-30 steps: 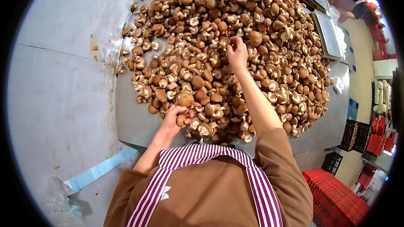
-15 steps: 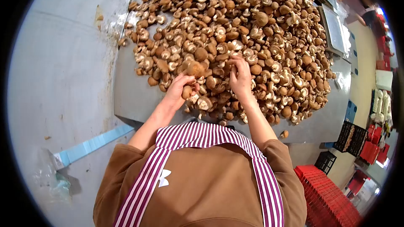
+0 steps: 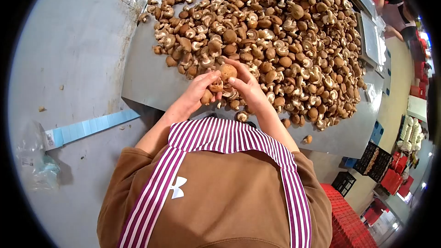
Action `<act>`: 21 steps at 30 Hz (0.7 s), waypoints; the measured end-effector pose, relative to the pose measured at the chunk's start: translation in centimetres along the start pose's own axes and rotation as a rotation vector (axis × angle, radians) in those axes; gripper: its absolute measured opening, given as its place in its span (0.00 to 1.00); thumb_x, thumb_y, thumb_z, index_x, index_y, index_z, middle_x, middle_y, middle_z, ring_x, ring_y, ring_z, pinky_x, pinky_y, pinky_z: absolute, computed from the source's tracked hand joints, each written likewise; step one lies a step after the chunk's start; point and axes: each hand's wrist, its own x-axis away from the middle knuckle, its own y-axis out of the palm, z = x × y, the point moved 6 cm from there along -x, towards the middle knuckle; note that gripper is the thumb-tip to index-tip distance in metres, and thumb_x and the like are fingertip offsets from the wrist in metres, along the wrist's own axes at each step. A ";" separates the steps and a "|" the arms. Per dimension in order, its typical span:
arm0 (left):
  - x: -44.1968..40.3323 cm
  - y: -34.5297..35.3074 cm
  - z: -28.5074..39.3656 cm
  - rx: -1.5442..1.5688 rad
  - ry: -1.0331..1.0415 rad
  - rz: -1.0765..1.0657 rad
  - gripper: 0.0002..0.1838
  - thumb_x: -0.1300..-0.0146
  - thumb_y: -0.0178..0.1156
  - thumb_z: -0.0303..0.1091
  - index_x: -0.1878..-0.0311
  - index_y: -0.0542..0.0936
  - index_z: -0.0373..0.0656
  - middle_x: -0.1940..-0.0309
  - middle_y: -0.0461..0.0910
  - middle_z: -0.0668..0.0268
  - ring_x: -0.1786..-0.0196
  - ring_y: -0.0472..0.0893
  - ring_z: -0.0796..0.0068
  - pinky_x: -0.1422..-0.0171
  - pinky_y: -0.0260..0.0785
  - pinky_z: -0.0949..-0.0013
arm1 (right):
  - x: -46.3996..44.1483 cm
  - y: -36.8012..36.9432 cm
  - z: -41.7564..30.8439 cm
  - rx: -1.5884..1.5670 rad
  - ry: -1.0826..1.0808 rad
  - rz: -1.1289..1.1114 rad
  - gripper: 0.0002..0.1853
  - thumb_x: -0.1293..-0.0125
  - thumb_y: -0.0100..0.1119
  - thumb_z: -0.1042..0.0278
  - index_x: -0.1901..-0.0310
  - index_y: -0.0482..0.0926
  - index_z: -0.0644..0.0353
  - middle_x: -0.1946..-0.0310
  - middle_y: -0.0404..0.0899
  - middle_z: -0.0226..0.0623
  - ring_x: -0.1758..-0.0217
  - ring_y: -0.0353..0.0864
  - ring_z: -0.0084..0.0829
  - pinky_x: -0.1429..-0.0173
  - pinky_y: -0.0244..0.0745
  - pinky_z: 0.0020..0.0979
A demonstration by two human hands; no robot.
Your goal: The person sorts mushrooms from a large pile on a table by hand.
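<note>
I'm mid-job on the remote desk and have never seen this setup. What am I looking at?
There's no robot: these are a person's bare left hand and right hand, seen by one camera worn on the head, looking forward and down. A big mushroom heap lies on a grey table, and the hands meet near its front edge. The left hand holds smaller mushrooms; a larger mushroom sits between the fingers of both hands.
</note>
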 end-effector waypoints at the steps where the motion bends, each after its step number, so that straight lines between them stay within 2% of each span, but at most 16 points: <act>1: 0.2 0.0 -0.1 0.000 -0.016 -0.008 0.22 0.21 0.54 0.51 0.47 0.79 0.38 0.65 0.83 0.64 0.74 0.81 0.78 0.76 0.69 0.78 | 0.2 -0.3 0.9 -0.084 0.027 0.026 0.34 0.27 0.64 0.64 0.23 0.63 0.54 0.38 0.75 0.37 0.39 0.76 0.28 0.39 0.76 0.30; 6: 0.9 -0.3 -1.4 0.024 -0.009 -0.017 0.23 0.21 0.53 0.51 0.44 0.78 0.37 0.64 0.83 0.63 0.72 0.81 0.77 0.76 0.70 0.78 | 1.0 0.0 3.1 -0.324 0.065 0.052 0.33 0.27 0.64 0.61 0.24 0.64 0.54 0.39 0.73 0.35 0.40 0.75 0.29 0.40 0.76 0.31; 8: 1.0 -0.4 -1.9 0.017 0.004 -0.026 0.24 0.20 0.52 0.51 0.43 0.78 0.37 0.62 0.83 0.62 0.72 0.82 0.76 0.76 0.71 0.78 | 1.3 0.0 3.5 -0.349 0.048 0.034 0.33 0.26 0.63 0.62 0.23 0.63 0.54 0.36 0.72 0.37 0.37 0.74 0.30 0.38 0.75 0.32; 12: 1.7 -0.4 -2.3 0.028 -0.032 -0.012 0.22 0.21 0.54 0.47 0.37 0.74 0.40 0.59 0.81 0.65 0.70 0.81 0.77 0.75 0.71 0.79 | 1.8 1.0 2.2 -0.080 -0.013 0.010 0.34 0.26 0.61 0.66 0.22 0.61 0.57 0.33 0.72 0.41 0.33 0.75 0.34 0.31 0.73 0.35; 14: 2.6 -0.6 -2.5 0.038 -0.046 -0.020 0.22 0.22 0.55 0.46 0.34 0.72 0.41 0.58 0.81 0.66 0.70 0.81 0.78 0.74 0.71 0.79 | 2.0 1.8 2.3 0.012 -0.002 -0.058 0.34 0.26 0.61 0.64 0.22 0.61 0.52 0.28 0.68 0.40 0.27 0.70 0.36 0.25 0.67 0.38; 16: 4.1 -2.8 -2.9 -0.052 -0.074 0.105 0.21 0.23 0.56 0.45 0.35 0.74 0.44 0.57 0.81 0.67 0.69 0.80 0.81 0.73 0.69 0.81 | 2.0 2.1 3.6 0.077 -0.046 -0.062 0.34 0.26 0.60 0.64 0.22 0.61 0.53 0.26 0.66 0.41 0.26 0.69 0.38 0.25 0.68 0.38; 18: 5.5 -6.3 -3.8 -0.064 -0.036 0.131 0.21 0.24 0.57 0.45 0.35 0.74 0.45 0.56 0.81 0.67 0.68 0.80 0.82 0.73 0.69 0.81 | 2.0 2.1 4.6 0.244 -0.033 -0.025 0.30 0.24 0.57 0.68 0.23 0.62 0.56 0.27 0.67 0.40 0.27 0.71 0.36 0.29 0.72 0.36; 21: 8.6 -13.8 -6.8 -0.016 -0.036 0.362 0.20 0.25 0.57 0.47 0.38 0.75 0.45 0.58 0.81 0.67 0.70 0.80 0.79 0.75 0.68 0.78 | 2.4 1.5 6.4 0.194 0.041 0.033 0.23 0.22 0.55 0.67 0.28 0.69 0.56 0.33 0.75 0.36 0.35 0.79 0.30 0.35 0.75 0.32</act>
